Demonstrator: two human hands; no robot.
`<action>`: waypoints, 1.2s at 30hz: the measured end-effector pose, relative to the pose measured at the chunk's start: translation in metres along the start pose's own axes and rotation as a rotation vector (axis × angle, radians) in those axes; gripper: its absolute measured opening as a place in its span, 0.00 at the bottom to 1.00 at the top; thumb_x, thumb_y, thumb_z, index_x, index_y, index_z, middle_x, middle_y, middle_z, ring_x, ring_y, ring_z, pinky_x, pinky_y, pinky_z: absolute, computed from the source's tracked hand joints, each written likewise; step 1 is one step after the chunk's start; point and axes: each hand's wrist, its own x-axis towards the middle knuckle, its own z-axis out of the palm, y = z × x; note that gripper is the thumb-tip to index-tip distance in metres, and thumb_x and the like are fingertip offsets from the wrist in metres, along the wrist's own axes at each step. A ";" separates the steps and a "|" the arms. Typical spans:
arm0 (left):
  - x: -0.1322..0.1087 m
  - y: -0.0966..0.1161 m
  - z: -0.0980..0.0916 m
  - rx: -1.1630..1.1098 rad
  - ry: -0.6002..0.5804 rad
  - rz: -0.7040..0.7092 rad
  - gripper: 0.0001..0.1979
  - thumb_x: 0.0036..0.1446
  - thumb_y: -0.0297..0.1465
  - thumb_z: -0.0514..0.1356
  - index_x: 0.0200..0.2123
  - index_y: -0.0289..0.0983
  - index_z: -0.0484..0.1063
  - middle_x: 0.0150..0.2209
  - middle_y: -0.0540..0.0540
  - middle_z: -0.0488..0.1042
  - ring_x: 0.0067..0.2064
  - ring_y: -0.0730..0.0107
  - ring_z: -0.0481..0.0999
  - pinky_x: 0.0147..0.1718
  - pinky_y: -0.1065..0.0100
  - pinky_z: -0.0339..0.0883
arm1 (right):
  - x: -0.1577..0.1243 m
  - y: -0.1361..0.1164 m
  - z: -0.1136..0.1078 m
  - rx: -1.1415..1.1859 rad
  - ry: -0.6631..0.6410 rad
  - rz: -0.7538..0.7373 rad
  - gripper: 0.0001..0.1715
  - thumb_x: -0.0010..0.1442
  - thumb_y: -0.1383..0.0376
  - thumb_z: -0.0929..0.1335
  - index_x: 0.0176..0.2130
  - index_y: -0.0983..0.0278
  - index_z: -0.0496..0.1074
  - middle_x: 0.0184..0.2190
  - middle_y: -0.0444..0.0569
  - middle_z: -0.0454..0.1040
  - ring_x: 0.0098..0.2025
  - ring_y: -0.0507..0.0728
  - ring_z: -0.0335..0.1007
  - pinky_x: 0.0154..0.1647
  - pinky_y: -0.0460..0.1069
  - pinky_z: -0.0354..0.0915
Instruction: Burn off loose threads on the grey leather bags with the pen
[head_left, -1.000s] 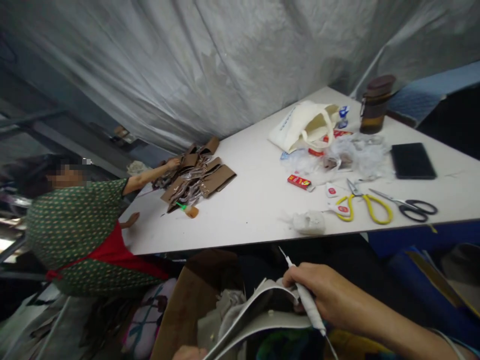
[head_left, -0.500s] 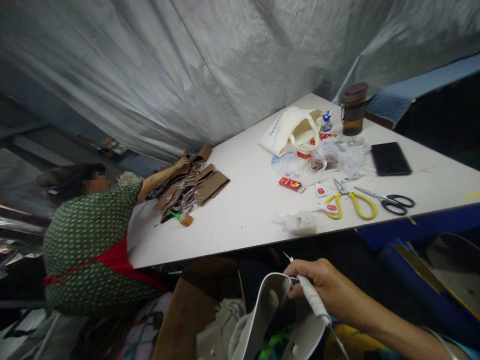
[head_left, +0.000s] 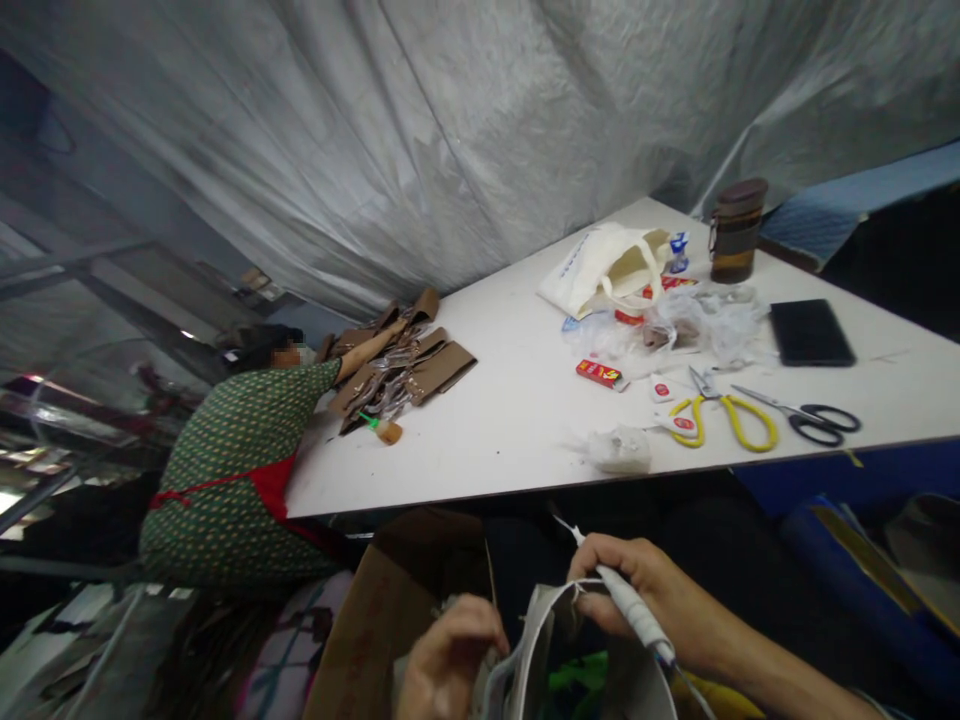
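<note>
My right hand (head_left: 637, 590) is closed round a slim white pen-shaped tool (head_left: 626, 605) with a thin tip, held against the top edge of a grey bag piece (head_left: 536, 640) in my lap. My left hand (head_left: 446, 655) grips the same grey piece from the left, fingers curled over its edge. Both hands are below the front edge of a white table (head_left: 517, 420).
On the table lie yellow scissors (head_left: 724, 420), black scissors (head_left: 814, 418), a black tablet (head_left: 811, 332), a brown bottle (head_left: 736, 230), a white tote bag (head_left: 607, 265) and a red box (head_left: 598, 373). A person in a green top (head_left: 240, 470) reaches into brown leather pieces (head_left: 409, 365). A cardboard box (head_left: 390, 610) stands at my left.
My left hand has come up into view and taken hold of the grey piece. The piece has turned more upright. The person at the left has leaned further over the table.
</note>
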 end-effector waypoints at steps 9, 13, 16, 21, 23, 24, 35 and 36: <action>0.078 0.022 0.057 0.241 -0.495 0.065 0.39 0.51 0.63 0.63 0.52 0.37 0.78 0.46 0.40 0.76 0.47 0.51 0.74 0.46 0.59 0.69 | 0.008 0.004 -0.007 -0.180 0.199 -0.024 0.10 0.61 0.61 0.70 0.33 0.66 0.75 0.20 0.38 0.64 0.22 0.48 0.53 0.23 0.43 0.51; 0.081 0.020 0.071 0.378 -0.455 -0.010 0.23 0.53 0.35 0.68 0.53 0.41 0.77 0.47 0.46 0.77 0.50 0.54 0.75 0.50 0.62 0.66 | 0.008 0.017 -0.009 -0.278 0.314 -0.023 0.12 0.63 0.59 0.71 0.33 0.65 0.77 0.21 0.40 0.68 0.23 0.49 0.58 0.23 0.43 0.54; 0.085 0.008 0.083 0.341 -0.344 -0.034 0.21 0.50 0.25 0.64 0.49 0.39 0.79 0.45 0.46 0.78 0.48 0.57 0.75 0.49 0.63 0.66 | 0.009 0.023 -0.012 -0.258 0.343 0.014 0.13 0.63 0.57 0.72 0.33 0.64 0.78 0.21 0.40 0.69 0.23 0.49 0.59 0.24 0.44 0.55; 0.097 -0.013 0.096 0.129 -0.227 -0.054 0.12 0.52 0.34 0.71 0.39 0.35 0.83 0.38 0.45 0.75 0.41 0.60 0.74 0.42 0.66 0.66 | 0.012 0.024 -0.023 -0.209 0.284 0.053 0.17 0.67 0.53 0.70 0.35 0.63 0.80 0.23 0.41 0.71 0.24 0.50 0.63 0.25 0.44 0.58; 0.102 -0.018 0.097 0.064 -0.200 -0.081 0.15 0.50 0.38 0.72 0.38 0.34 0.83 0.38 0.44 0.75 0.40 0.61 0.74 0.40 0.66 0.65 | 0.011 0.026 -0.028 -0.211 0.271 0.042 0.18 0.69 0.53 0.68 0.37 0.62 0.80 0.26 0.43 0.75 0.26 0.51 0.68 0.27 0.44 0.62; 0.104 -0.020 0.097 0.042 -0.192 -0.100 0.17 0.50 0.39 0.73 0.39 0.34 0.83 0.38 0.44 0.76 0.41 0.61 0.74 0.40 0.66 0.65 | 0.010 0.028 -0.032 -0.217 0.285 0.027 0.18 0.70 0.53 0.68 0.38 0.62 0.80 0.28 0.44 0.77 0.28 0.52 0.71 0.28 0.43 0.65; 0.132 -0.047 0.104 0.017 -0.137 -0.300 0.24 0.45 0.47 0.76 0.29 0.31 0.79 0.25 0.46 0.75 0.29 0.69 0.68 0.31 0.69 0.58 | -0.006 0.045 -0.096 -0.453 0.613 -0.103 0.21 0.72 0.51 0.65 0.56 0.56 0.77 0.42 0.51 0.84 0.42 0.60 0.83 0.45 0.48 0.79; 0.137 -0.050 0.103 -0.017 -0.125 -0.309 0.24 0.44 0.47 0.76 0.29 0.31 0.78 0.24 0.46 0.74 0.28 0.69 0.68 0.30 0.69 0.58 | -0.003 0.045 -0.100 -0.488 0.634 -0.131 0.20 0.72 0.51 0.66 0.56 0.56 0.78 0.43 0.51 0.83 0.41 0.59 0.83 0.44 0.47 0.79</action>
